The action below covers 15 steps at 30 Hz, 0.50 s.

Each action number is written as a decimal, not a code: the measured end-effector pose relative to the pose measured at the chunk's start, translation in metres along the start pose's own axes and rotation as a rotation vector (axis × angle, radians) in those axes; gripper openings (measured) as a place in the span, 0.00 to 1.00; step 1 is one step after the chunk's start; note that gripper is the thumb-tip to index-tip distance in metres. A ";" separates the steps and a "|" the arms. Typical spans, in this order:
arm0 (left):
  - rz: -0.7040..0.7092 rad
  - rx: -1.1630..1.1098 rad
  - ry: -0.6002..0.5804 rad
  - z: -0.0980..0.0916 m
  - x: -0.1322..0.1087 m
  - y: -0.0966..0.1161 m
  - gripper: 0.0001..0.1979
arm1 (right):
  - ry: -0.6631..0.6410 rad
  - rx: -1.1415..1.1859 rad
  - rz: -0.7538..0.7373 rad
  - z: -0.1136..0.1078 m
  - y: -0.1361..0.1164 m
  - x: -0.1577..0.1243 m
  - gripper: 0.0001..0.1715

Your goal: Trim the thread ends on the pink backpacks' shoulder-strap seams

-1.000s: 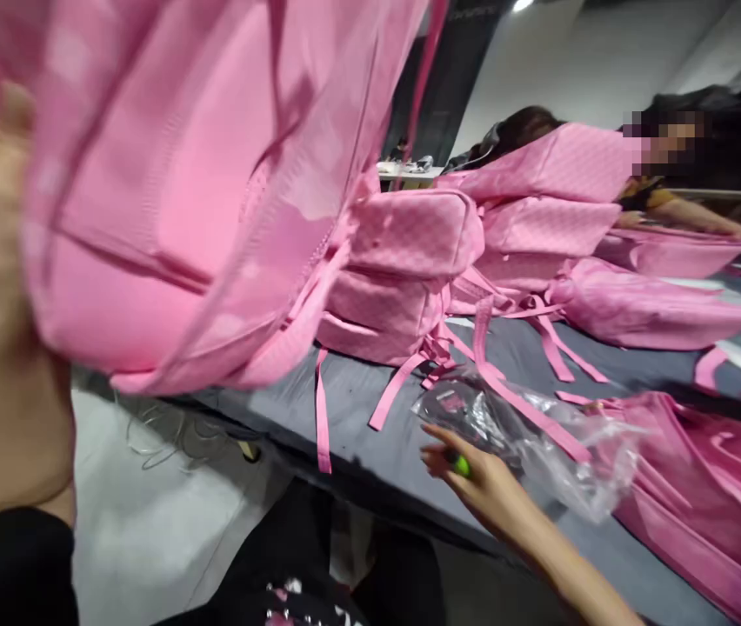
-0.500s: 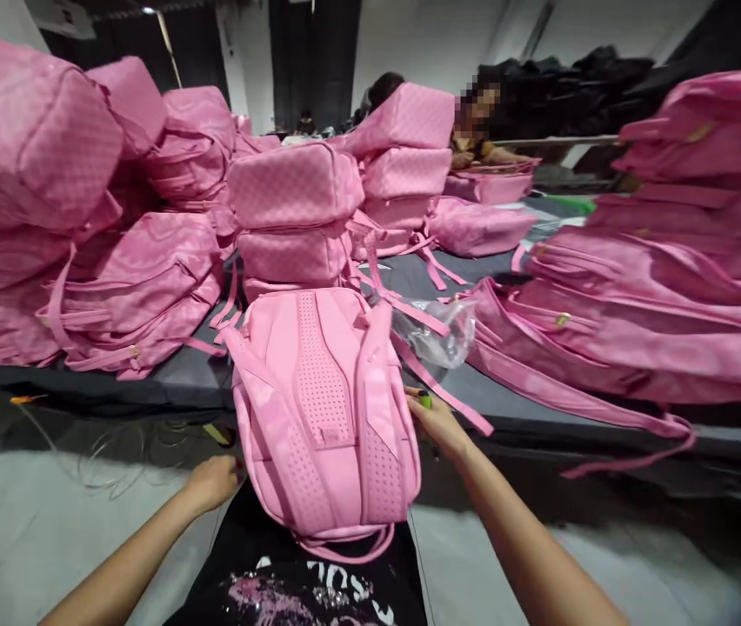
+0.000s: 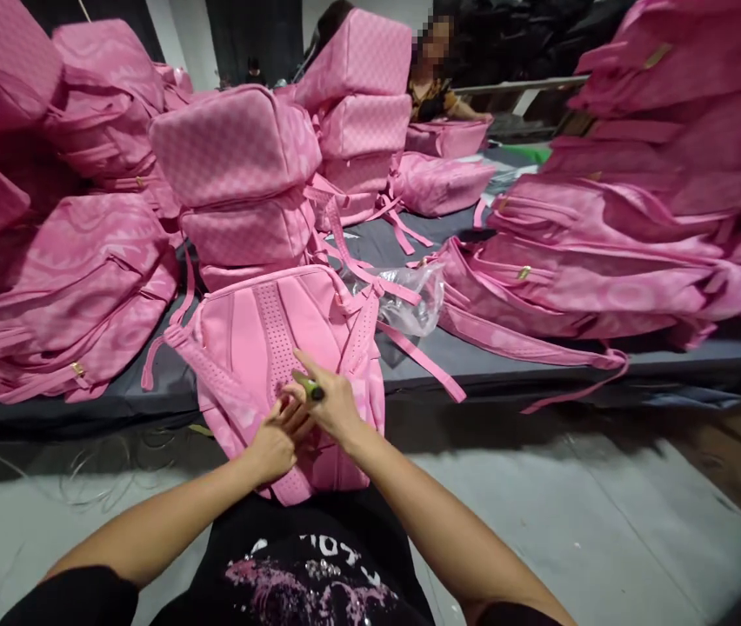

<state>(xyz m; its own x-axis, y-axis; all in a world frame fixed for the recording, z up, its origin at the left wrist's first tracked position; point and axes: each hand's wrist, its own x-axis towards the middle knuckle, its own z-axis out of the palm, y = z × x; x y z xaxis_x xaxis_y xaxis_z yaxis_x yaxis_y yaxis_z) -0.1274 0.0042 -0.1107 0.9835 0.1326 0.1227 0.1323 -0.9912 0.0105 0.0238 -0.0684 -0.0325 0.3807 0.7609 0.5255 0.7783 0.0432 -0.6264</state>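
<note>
A pink backpack (image 3: pixel 250 317) leans from the table edge against my lap, its padded back panel and shoulder straps facing me. My right hand (image 3: pixel 337 409) is over the middle of that panel, closed around a small green tool (image 3: pixel 309 385) with a dark end; its exact kind does not show. The index finger points up along the perforated centre strip. Close beside it, my left hand (image 3: pixel 276 445) lies over the lower panel with its fingers spread, the tips near the green tool and partly hidden by my right hand.
Stacked pink backpacks (image 3: pixel 233 156) stand behind and to the left. Another pile (image 3: pixel 605 261) is at the right, with a strap hanging over the table edge (image 3: pixel 494 369). A crumpled clear plastic bag (image 3: pixel 419 300) lies beside the backpack. Across the table a person (image 3: pixel 432 96) handles a pink bag.
Both hands have moved from the backpack's sides onto its back panel. Its shoulder straps are now spread outward. The view has shifted, so the stacks appear farther left and higher.
</note>
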 end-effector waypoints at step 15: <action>0.232 0.082 -0.102 -0.085 0.188 -0.071 0.22 | 0.124 -0.408 0.012 0.016 0.088 -0.057 0.49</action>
<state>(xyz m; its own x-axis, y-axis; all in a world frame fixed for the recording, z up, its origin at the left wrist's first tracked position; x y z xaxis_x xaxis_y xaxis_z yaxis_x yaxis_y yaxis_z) 0.0377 0.0990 -0.0038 0.9955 -0.0945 0.0114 -0.0932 -0.9919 -0.0868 0.0621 -0.0977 -0.1268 0.4289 0.6749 0.6004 0.8977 -0.2440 -0.3669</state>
